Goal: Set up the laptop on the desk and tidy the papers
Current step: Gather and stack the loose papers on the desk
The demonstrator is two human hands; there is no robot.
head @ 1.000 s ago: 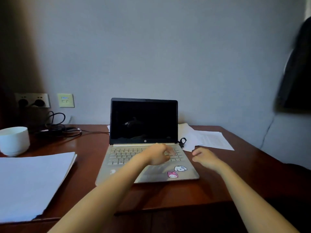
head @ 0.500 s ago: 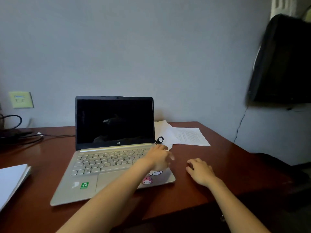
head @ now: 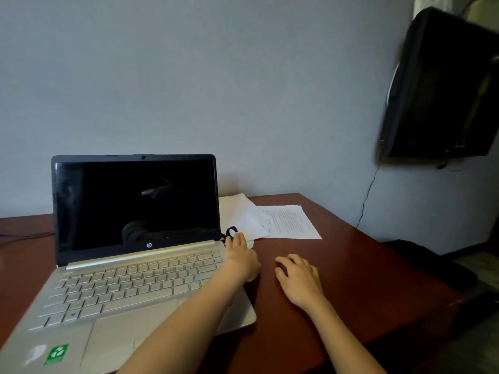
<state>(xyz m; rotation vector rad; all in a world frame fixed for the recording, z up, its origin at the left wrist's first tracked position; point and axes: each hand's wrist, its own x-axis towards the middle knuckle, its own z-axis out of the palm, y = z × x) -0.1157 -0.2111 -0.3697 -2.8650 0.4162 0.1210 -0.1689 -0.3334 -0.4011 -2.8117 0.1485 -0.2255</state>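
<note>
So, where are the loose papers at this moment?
In the head view, the papers lie flat on the far side of the desk, just to the right of the open laptop screen and beyond the left hand.

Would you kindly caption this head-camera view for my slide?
Left hand at the back right corner of the open laptop, right hand resting on the desk, papers lying behind.

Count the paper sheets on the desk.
2: a blank sheet right of the laptop, partly behind its screen, and a printed sheet just right of that, edges overlapping. Others may lie hidden beneath them or behind the screen.
</note>
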